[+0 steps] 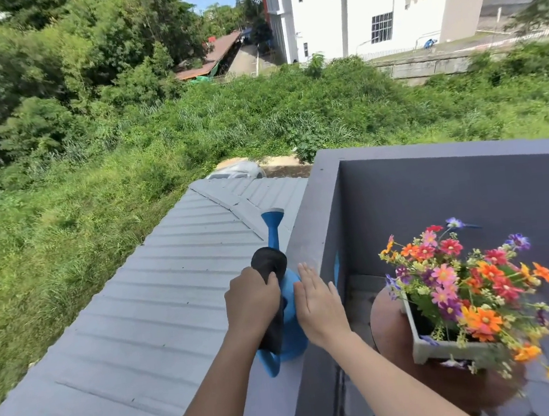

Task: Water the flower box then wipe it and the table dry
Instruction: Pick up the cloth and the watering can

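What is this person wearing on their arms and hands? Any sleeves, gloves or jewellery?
Nothing that shows. Both forearms are bare up to the bottom edge of the picture, with no sleeve or cuff in view. The left hand and the right hand have no gloves, and no watch, bracelet or ring is visible on the sides facing the camera.

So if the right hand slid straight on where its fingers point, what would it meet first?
Probably nothing soon: the open right hand points along the grey wall ledge, beside the blue plastic watering can's spout; depth unclear.
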### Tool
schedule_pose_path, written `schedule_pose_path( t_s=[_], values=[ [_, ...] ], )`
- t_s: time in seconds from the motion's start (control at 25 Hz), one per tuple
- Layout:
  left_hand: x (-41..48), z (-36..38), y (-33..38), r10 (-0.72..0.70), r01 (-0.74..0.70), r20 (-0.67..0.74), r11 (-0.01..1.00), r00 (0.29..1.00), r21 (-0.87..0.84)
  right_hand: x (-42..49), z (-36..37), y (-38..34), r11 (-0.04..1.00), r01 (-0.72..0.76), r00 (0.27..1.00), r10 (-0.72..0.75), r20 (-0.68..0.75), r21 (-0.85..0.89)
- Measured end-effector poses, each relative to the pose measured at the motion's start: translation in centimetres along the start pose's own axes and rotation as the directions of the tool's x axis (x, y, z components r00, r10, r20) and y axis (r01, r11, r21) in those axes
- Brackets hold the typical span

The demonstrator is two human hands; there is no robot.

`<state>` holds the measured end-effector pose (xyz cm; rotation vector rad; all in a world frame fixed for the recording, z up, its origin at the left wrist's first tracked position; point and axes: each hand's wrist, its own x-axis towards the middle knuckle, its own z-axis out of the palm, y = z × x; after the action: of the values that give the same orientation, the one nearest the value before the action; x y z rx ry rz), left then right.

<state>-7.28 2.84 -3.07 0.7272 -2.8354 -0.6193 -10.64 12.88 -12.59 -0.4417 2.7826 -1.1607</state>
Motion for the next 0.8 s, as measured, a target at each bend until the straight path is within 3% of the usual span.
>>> schedule_pose_path(
  t_s=[0.24, 0.44, 0.64, 0.8],
  values=[
    [0.7, -4.7, 6.3, 0.164, -0.172, -0.083, 0.979, 0.983, -0.111, 0.8, -6.8, -2.1, 0.992, 0.088, 0.927, -0.047, -0.373, 0.092],
    [-1.3, -7.6, 16.6, 0.367, -0.396, -0.166, 0.896, 0.915, -0.202, -0.5, -19.0, -1.0, 0.995, 0.102, 0.815, -0.096, -0.571, -0.022],
    [-7.1, -6.0, 28.4, 0.519, -0.545, -0.169, 0.773, 0.838, -0.325, -5.7, -30.9, 5.0, 0.997, 0.042, 0.725, -0.07, -0.685, -0.058],
    [-13.6, 0.5, 36.7, 0.568, -0.537, -0.066, 0.726, 0.82, -0.429, -11.7, -37.7, 13.9, 0.999, -0.037, 0.731, 0.045, -0.681, 0.026]
  ],
)
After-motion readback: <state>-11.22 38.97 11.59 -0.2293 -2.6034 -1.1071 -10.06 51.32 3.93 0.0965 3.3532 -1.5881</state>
